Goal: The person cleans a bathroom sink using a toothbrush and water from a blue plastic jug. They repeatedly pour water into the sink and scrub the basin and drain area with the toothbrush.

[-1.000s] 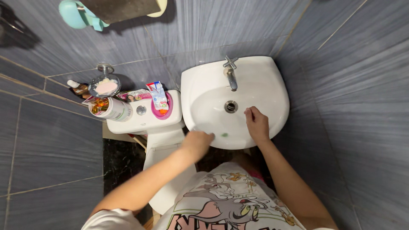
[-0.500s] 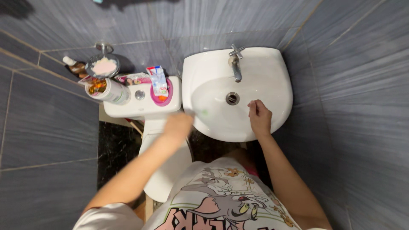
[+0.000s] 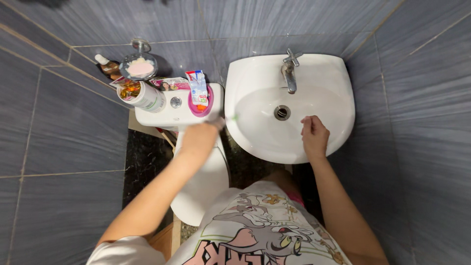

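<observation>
Left hand (image 3: 198,137) clenched on thin green-tipped toothbrush (image 3: 230,119), beside pink holder (image 3: 210,105); could slip, blurred. Right hand (image 3: 315,137) curled over white ceramic basin (image 3: 338,88); grasp unclear.

The left hand (image 3: 198,137), gripping a toothbrush (image 3: 226,120), is off the front rim of the sink (image 3: 338,73) and now sits at the right front corner of the cistern (image 3: 162,118), by the pink cup (image 3: 201,109).

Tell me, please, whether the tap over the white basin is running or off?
Off, as far as shows: no stream falls from the tap and the basin around the drain holds no water.
</observation>
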